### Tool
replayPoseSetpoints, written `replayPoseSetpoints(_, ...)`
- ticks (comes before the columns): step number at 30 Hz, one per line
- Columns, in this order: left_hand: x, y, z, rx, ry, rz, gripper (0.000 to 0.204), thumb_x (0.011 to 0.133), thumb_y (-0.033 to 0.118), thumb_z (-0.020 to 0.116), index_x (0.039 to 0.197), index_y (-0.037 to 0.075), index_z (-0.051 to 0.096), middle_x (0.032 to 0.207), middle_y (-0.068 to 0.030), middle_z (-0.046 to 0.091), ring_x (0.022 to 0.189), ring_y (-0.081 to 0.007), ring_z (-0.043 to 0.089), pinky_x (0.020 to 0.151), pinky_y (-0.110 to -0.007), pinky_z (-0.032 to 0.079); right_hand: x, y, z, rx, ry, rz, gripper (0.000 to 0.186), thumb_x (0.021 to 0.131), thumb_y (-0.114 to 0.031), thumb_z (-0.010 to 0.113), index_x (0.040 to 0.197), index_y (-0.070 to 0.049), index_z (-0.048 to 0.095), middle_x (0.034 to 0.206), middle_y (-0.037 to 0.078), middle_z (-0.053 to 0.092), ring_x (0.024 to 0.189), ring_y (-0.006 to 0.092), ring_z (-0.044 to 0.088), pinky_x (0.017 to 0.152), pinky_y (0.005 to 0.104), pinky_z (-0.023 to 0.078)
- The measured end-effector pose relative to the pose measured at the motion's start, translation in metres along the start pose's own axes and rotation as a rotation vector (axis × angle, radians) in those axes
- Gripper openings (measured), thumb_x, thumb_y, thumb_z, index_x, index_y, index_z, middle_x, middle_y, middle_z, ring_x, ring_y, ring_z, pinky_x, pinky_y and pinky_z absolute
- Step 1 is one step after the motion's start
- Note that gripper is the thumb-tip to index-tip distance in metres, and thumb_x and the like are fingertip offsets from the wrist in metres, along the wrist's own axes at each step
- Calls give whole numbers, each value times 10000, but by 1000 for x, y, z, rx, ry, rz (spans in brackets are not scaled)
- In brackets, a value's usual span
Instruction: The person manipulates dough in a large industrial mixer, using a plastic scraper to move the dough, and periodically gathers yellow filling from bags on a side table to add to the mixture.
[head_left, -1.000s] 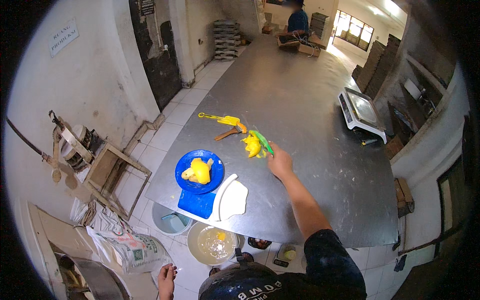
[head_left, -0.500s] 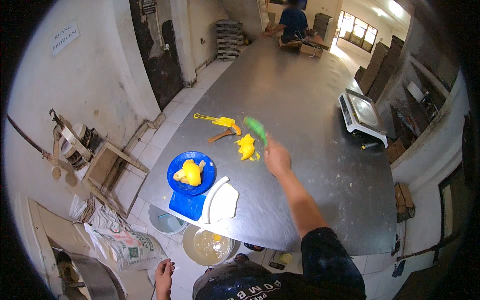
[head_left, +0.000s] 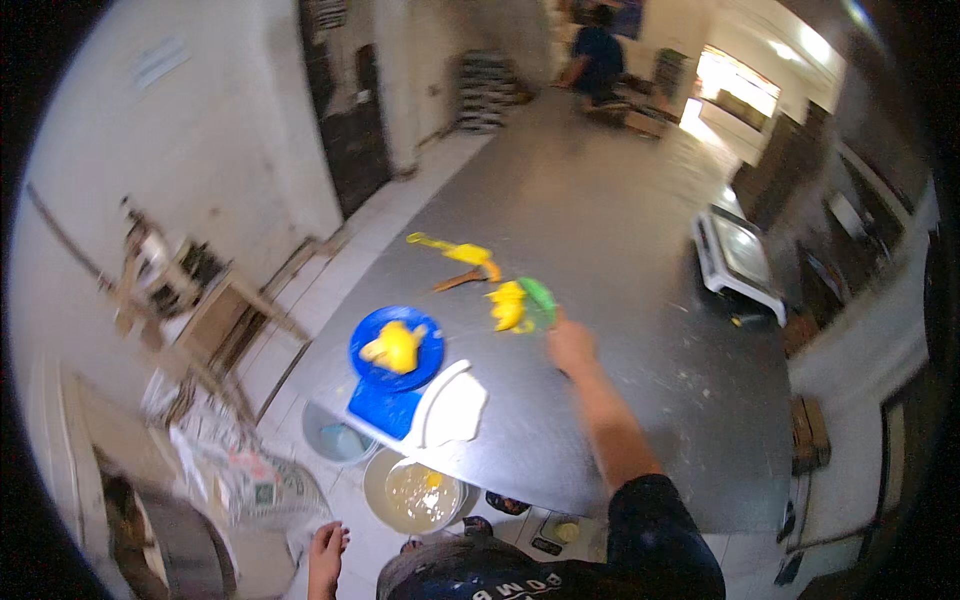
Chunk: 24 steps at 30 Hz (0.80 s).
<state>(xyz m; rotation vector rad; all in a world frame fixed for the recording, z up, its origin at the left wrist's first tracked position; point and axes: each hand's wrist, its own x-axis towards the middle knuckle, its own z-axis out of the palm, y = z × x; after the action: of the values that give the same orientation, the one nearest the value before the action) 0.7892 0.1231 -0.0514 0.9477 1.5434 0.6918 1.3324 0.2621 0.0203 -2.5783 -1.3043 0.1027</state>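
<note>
Our right hand (head_left: 570, 345), mid-frame, grips a green tool (head_left: 538, 296) beside the yellow fruit (head_left: 508, 306). Our left hand (head_left: 326, 552) hangs at the bottom edge; we cannot tell its grip.

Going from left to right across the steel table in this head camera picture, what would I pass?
Blue plate with a yellow piece on it → white board → yellow-handled tool → yellow lump → green tool held by the right hand → white scale.
</note>
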Motion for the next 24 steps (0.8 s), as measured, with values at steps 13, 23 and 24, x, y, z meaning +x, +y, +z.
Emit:
replayPoseSetpoints(13, -74, -27, -30, 50, 97, 92, 326, 898, 286, 508, 1114, 49, 567, 985, -103, 628, 930, -155, 569, 835, -285, 444, -112, -123, -70, 1543, -120, -149, 223, 907, -264, 441, 960, -69, 535, 624, -36, 395, 530, 53, 377, 467, 201, 311)
replayPoseSetpoints(23, -189, -112, -119, -337, 474, 301, 408, 915, 344, 463, 1170, 30, 518, 1012, -107, 613, 944, -159, 556, 849, -280, 423, -501, -337, 45, 438, -932, -1382, 178, 866, -159, 487, 943, 1, 463, 676, 178, 559, 597, 301, 571, 534, 434, 437)
replayPoseSetpoints(24, -206, -124, -134, -432, 581, 279, 417, 915, 357, 449, 1160, 26, 510, 1025, -132, 598, 957, -186, 555, 855, -291, 417, -550, -349, 52, 441, -816, -1701, 176, 853, -142, 488, 952, -1, 451, 700, 228, 578, 625, 363, 591, 546, 468, 436)
